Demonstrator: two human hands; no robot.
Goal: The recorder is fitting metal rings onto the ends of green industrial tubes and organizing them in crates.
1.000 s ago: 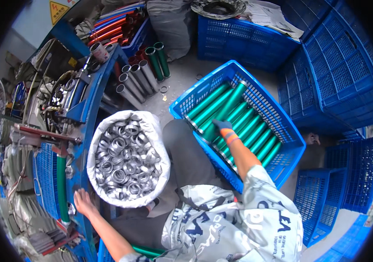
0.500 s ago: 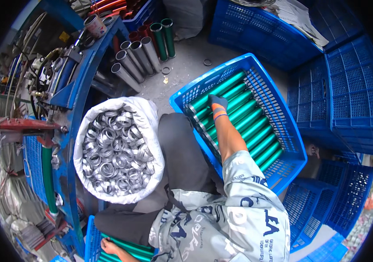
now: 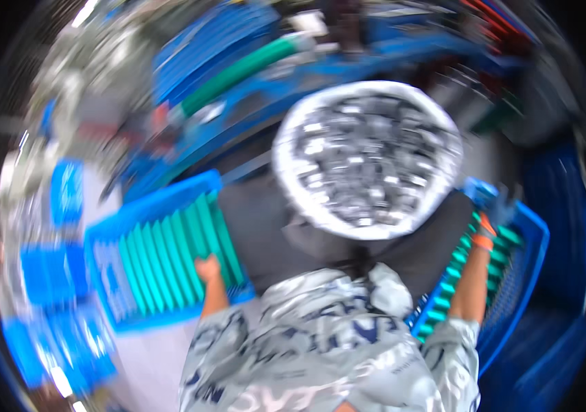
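From up here the picture is badly smeared, but I can place my hands. My left hand [image 3: 208, 269] rests on the green tubes [image 3: 178, 257] lying side by side in the blue crate [image 3: 104, 237] at my left; I cannot tell whether the fingers are closed round one or only laid on top. My right hand [image 3: 495, 214], in a dark glove with an orange cuff, reaches over a second row of green tubes [image 3: 468, 275] in another blue crate [image 3: 530, 247] at my right; its grip is too blurred to read. The tubes look stiff, smooth and light, likely to roll, so I would take one round its middle. Between the crates sits a white sack of metal rings [image 3: 367, 156].
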